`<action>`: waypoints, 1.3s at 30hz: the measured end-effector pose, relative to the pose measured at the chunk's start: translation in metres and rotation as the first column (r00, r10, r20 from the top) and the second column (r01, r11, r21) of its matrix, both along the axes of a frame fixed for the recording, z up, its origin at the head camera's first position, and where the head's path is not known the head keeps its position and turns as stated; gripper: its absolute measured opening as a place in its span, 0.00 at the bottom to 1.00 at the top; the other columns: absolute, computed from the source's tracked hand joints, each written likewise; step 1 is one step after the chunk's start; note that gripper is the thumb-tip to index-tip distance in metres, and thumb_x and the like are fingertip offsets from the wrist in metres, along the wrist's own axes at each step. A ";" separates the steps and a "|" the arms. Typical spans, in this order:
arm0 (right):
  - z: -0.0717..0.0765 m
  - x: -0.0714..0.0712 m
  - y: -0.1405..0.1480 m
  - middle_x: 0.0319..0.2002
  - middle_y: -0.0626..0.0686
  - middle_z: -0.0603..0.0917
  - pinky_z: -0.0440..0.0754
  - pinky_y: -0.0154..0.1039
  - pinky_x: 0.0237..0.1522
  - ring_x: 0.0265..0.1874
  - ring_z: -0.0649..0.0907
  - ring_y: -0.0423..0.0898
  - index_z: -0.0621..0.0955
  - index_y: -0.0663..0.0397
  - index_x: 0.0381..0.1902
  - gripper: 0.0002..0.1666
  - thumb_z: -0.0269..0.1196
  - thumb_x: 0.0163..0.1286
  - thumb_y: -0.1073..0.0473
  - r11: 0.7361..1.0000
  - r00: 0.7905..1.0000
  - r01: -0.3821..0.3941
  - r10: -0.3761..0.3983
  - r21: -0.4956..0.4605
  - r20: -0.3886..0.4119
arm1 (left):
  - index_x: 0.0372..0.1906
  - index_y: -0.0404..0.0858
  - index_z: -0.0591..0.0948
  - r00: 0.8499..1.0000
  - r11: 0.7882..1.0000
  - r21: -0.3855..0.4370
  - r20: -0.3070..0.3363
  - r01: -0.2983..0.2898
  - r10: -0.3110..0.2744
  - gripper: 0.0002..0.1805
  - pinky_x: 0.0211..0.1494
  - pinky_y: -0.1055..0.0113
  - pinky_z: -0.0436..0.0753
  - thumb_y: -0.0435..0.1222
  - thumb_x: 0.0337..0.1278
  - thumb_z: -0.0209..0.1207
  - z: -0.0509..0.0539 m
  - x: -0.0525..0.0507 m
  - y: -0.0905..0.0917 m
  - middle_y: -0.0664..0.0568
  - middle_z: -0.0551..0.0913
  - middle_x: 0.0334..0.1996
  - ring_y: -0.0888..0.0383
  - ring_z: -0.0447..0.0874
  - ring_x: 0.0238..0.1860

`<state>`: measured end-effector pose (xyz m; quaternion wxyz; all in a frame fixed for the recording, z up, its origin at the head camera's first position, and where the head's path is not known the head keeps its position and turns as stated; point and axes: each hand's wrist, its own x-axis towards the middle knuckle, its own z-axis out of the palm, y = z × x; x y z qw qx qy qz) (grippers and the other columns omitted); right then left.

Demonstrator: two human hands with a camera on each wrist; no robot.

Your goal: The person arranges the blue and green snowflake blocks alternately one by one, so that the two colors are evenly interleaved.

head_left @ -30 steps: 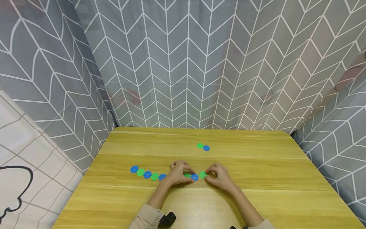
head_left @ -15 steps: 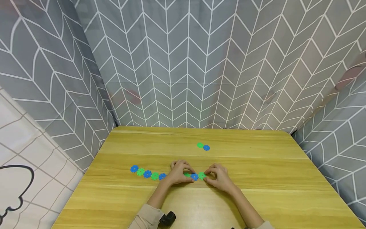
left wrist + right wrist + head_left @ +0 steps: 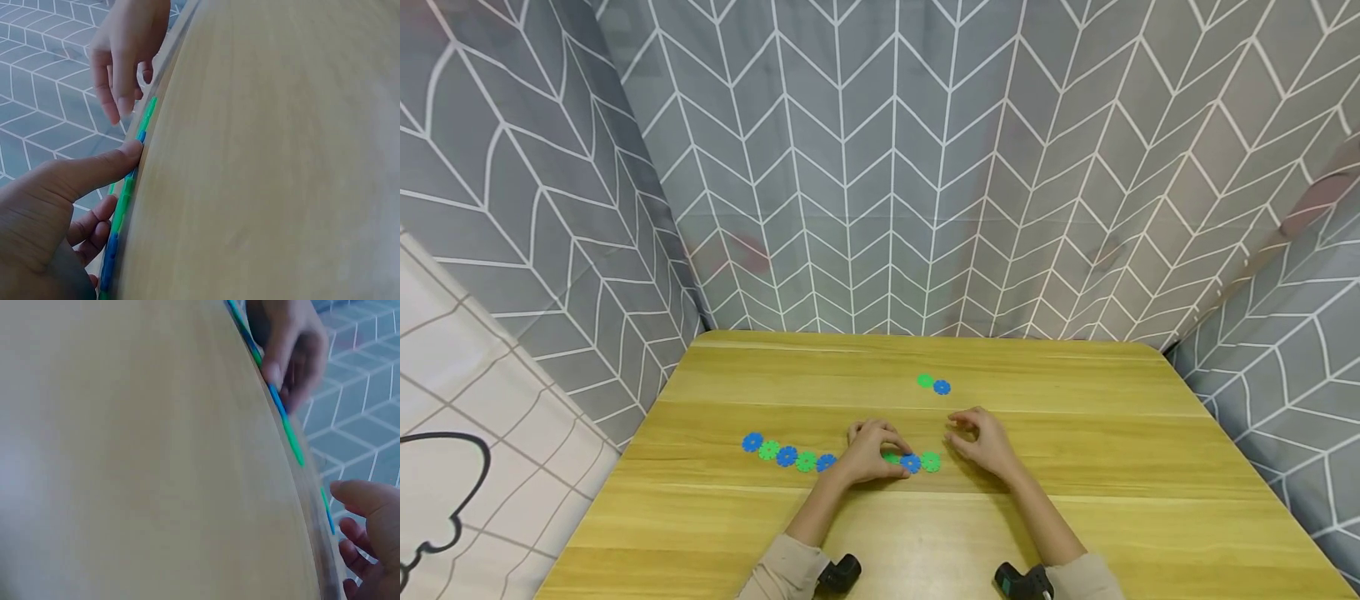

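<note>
A row of flat, notched plastic discs, alternating blue and green, runs across the table, beginning with a blue disc point(image 3: 752, 442) at the left. My left hand point(image 3: 867, 454) covers part of the row and pinches the blue disc point(image 3: 911, 463) near its right end between thumb and fingers. Beyond that, the last green disc point(image 3: 931, 462) meets the blue one edge to edge; how deeply they join is too small to tell. My right hand point(image 3: 987, 444) is just right of this green disc, apart from it, with thumb and fingers spread and holding nothing.
Farther back on the wooden table point(image 3: 1075, 392) lie a loose green disc point(image 3: 925, 381) and a blue disc point(image 3: 942, 387), side by side. A grey patterned curtain point(image 3: 887, 167) hangs behind the table and along its sides.
The right hand brought the green disc left against the blue one, then let go and moved back and to the right. The left hand has stayed in place.
</note>
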<state>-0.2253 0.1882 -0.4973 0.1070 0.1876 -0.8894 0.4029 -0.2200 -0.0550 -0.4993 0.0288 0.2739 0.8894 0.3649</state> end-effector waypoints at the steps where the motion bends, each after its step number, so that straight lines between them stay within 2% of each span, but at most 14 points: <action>1: -0.001 -0.007 0.002 0.35 0.56 0.81 0.80 0.47 0.40 0.35 0.80 0.52 0.83 0.65 0.42 0.16 0.69 0.55 0.64 1.000 1.000 0.029 -0.029 0.000 -0.010 | 0.34 0.47 0.87 1.000 1.000 -0.002 -0.001 -0.001 0.001 0.13 0.59 0.41 0.51 0.43 0.38 0.74 0.000 0.000 0.000 0.53 0.78 0.43 0.50 0.70 0.50; 5: -0.004 -0.030 0.006 0.33 0.56 0.81 0.74 0.53 0.44 0.36 0.80 0.54 0.82 0.64 0.45 0.21 0.70 0.53 0.61 0.991 0.991 0.127 -0.125 0.034 -0.041 | 0.34 0.47 0.87 1.000 1.000 0.001 -0.003 0.001 -0.001 0.13 0.59 0.42 0.51 0.43 0.38 0.74 -0.001 -0.001 0.000 0.54 0.78 0.42 0.51 0.70 0.50; 8: -0.005 -0.043 0.007 0.36 0.57 0.81 0.67 0.56 0.45 0.38 0.81 0.56 0.81 0.63 0.49 0.25 0.69 0.53 0.58 0.983 0.986 0.167 -0.166 0.074 -0.020 | 0.34 0.47 0.87 1.000 1.000 0.004 -0.007 0.005 -0.005 0.13 0.59 0.42 0.51 0.44 0.38 0.74 -0.001 -0.001 0.000 0.54 0.78 0.41 0.51 0.70 0.49; 16: 0.001 -0.063 -0.001 0.43 0.60 0.80 0.61 0.56 0.44 0.44 0.79 0.57 0.80 0.61 0.53 0.30 0.68 0.54 0.52 0.971 0.980 0.188 -0.194 0.145 0.034 | 0.34 0.48 0.87 1.000 1.000 0.005 -0.017 0.008 -0.008 0.13 0.59 0.41 0.51 0.44 0.37 0.74 -0.001 -0.001 0.000 0.55 0.78 0.41 0.51 0.70 0.49; 25: 0.000 -0.069 -0.006 0.39 0.58 0.81 0.58 0.57 0.45 0.43 0.77 0.57 0.84 0.60 0.43 0.19 0.66 0.57 0.54 0.975 0.982 0.172 -0.180 0.138 0.052 | 0.34 0.48 0.87 1.000 1.000 -0.017 -0.016 0.016 -0.016 0.13 0.59 0.42 0.52 0.44 0.39 0.73 -0.001 0.000 -0.001 0.55 0.77 0.41 0.52 0.70 0.49; 32: -0.001 -0.067 -0.004 0.41 0.60 0.81 0.57 0.60 0.50 0.43 0.77 0.58 0.83 0.65 0.41 0.17 0.66 0.58 0.58 0.980 0.982 0.168 -0.176 0.108 0.073 | 0.34 0.48 0.87 1.000 1.000 -0.007 -0.014 0.010 -0.010 0.13 0.58 0.42 0.52 0.44 0.38 0.74 -0.002 -0.001 -0.001 0.55 0.77 0.42 0.52 0.69 0.49; 39: -0.001 -0.067 0.001 0.39 0.59 0.80 0.58 0.60 0.51 0.44 0.77 0.58 0.82 0.65 0.39 0.16 0.65 0.57 0.59 0.982 0.980 0.160 -0.169 0.097 0.102 | 0.34 0.48 0.87 1.000 1.000 -0.005 -0.021 0.010 -0.010 0.13 0.58 0.43 0.52 0.44 0.39 0.73 -0.003 -0.001 -0.001 0.55 0.77 0.41 0.52 0.69 0.48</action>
